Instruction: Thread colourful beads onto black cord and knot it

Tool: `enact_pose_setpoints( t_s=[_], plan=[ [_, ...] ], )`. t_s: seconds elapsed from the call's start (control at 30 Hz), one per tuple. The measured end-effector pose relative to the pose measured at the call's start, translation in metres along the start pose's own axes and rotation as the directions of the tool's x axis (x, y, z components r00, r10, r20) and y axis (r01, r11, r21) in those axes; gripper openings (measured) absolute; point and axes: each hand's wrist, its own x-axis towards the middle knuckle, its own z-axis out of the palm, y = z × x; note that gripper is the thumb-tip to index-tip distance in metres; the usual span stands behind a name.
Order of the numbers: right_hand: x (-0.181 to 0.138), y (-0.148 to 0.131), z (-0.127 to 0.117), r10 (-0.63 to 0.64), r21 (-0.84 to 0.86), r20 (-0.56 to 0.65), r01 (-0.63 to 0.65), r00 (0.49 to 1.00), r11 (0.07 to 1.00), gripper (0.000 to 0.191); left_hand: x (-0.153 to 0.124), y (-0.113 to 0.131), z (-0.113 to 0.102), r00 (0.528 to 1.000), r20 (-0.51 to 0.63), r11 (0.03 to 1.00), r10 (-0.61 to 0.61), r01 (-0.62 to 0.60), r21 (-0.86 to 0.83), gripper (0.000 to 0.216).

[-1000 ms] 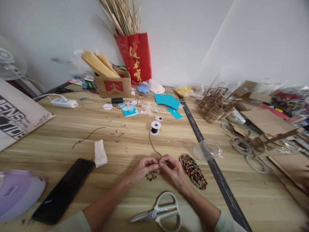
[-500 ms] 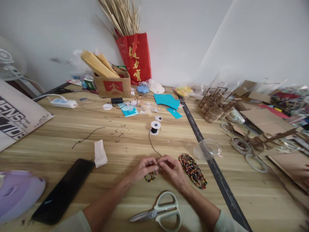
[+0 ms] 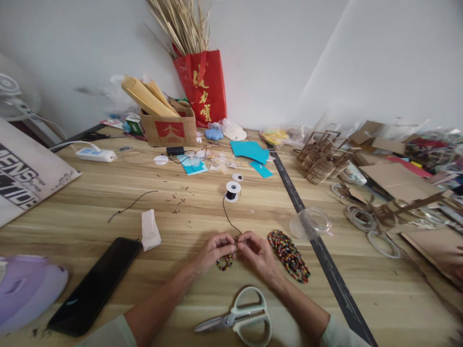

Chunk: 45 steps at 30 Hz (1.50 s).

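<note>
In the head view, beyond the scissors (image 3: 235, 320), the left hand (image 3: 212, 250) pinches a small beaded loop (image 3: 224, 269) between thumb and fingers. The right hand (image 3: 261, 253) pinches its upper end, near the black cord (image 3: 226, 214).

Tall red bag (image 3: 213, 82) w/ gold lettering, pale dried stalks (image 3: 184, 26) in top, by grey-white wall (image 3: 289, 48). Brown cardboard box (image 3: 150, 127) beside bag, tan paper (image 3: 146, 96) sticking out. White pwr strip (image 3: 96, 154), back L. Flat blk phone (image 3: 96, 284) nr lt-purple rounded obj. (image 3: 32, 289), front L. Brown slatted baskets (image 3: 318, 166), back R.
</note>
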Motion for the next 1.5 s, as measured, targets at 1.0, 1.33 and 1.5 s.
enact_pose_setpoints(
  t_s=[1.0,1.33,1.5],
  plan=[
    [-0.006,-0.007,-0.015,-0.506,-0.658,0.480,0.676,0.716,0.333,0.021,0.004,-0.004,0.002,1.000,-0.010,1.000,0.016,-0.016,-0.024,0.034],
    [-0.006,0.003,-0.024,-0.431,-0.671,0.476,0.633,0.767,0.386,0.024,0.003,-0.002,0.001,0.998,0.049,0.999,-0.029,0.028,0.022,0.041],
    [-0.003,0.001,-0.025,-0.451,-0.625,0.392,0.592,0.802,0.510,0.022,0.003,-0.002,0.001,0.998,0.041,0.999,-0.041,0.040,0.015,0.040]
  ],
)
